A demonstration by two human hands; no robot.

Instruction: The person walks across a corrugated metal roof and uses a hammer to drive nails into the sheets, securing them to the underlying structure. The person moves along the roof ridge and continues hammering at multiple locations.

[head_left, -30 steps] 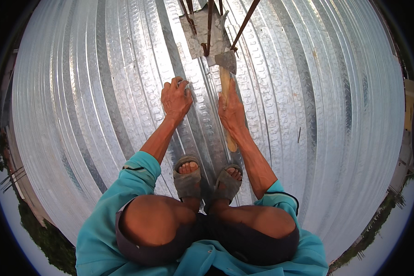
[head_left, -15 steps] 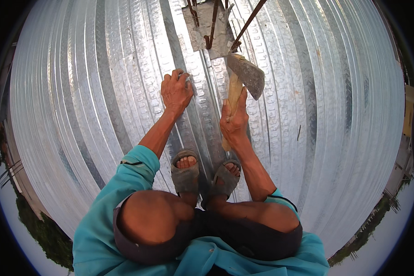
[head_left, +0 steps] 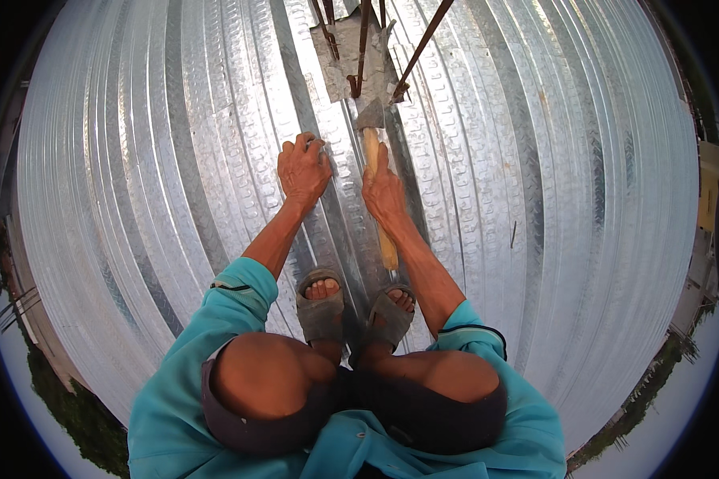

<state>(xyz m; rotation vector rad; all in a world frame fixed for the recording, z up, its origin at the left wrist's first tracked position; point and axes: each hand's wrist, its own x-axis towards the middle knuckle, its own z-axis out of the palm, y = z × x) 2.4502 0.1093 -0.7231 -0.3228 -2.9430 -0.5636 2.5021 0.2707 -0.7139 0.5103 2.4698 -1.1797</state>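
While the person squats on a corrugated metal roof sheet (head_left: 160, 184), both hands reach forward toward its upper middle. Right hand (head_left: 385, 191): fingers clamped around the wooden handle of a hammer (head_left: 375, 172), gripped about midway up; the handle's butt end sticks out below the wrist, and the grey metal head points up, lying at or just above the sheet beside a pale patch (head_left: 351, 56). Contact between head and sheet cannot be told. Left hand (head_left: 303, 169): fingers curled together, knuckles up, tips pressed down on a rib of the sheet just left of the hammer head; whether they pinch something small cannot be told. Hands sit near each other, not touching. Count: one hammer, two hands, two grey sandals (head_left: 319, 307) planted side by side on the sheet below the hands, about four rusty steel rods (head_left: 363, 48) rising from the patch at the top. Both sleeves are teal, and both knees are bare.
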